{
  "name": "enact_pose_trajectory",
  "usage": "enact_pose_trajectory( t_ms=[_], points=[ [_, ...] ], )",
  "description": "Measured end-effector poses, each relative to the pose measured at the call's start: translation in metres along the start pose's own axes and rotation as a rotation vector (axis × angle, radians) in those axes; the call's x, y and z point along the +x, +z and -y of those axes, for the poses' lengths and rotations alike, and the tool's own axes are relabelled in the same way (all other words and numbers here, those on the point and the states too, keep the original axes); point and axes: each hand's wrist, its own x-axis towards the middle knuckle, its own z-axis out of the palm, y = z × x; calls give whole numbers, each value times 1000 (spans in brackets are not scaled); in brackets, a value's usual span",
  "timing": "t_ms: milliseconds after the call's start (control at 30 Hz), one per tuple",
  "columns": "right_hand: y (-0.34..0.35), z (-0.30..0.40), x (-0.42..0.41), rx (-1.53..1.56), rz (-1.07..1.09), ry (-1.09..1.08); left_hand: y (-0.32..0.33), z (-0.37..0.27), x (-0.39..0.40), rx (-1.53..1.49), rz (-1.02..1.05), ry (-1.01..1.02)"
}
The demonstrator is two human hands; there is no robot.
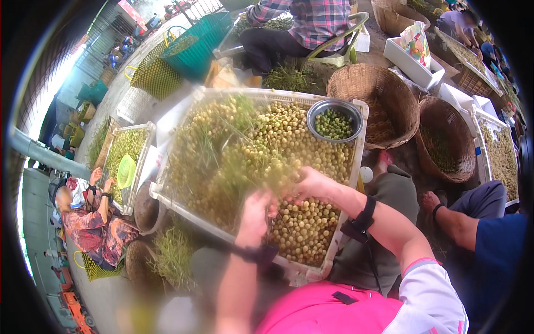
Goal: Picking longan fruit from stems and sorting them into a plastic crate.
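Note:
A white plastic tray (183,221) lies before me, filled with small round pale yellow-green fruits (308,225). Green stems (217,137) bearing fruit are heaped over its left and middle part. Both hands meet low over the tray, among fruit and stems. My left hand (255,211) is blurred, its fingers curled. Close to its right, my right hand (313,183) has bent fingers at the edge of the stemmed fruit. What either hand grips is hidden by blur. A metal bowl (311,129) of darker green fruits sits in the tray's far right corner.
A wicker basket (346,83) and a second basket (459,173) stand at right. Cut stems (173,256) lie at left. Co-workers sit around: one in plaid (319,21) ahead, one at left (96,225), one in blue (496,238) close at my right.

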Motion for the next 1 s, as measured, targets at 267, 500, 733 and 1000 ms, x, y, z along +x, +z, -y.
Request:
enact_pose_trajectory(
  t_ms=[267, 500, 733, 1000],
  points=[
    [-3, 4, -9, 106, 53, 63, 4, -14, -8, -114, -10, -87],
    [-11, -10, -17, 580, 95, -16, 15, -19, -12, -226, -72, -19],
    [-19, 2, -8, 182, 43, -5, -1, -14, 1, 63, -214, 126],
    [-7, 31, -10, -172, 60, 91, 18, -11, 2, 349, -66, 303]
  ],
)
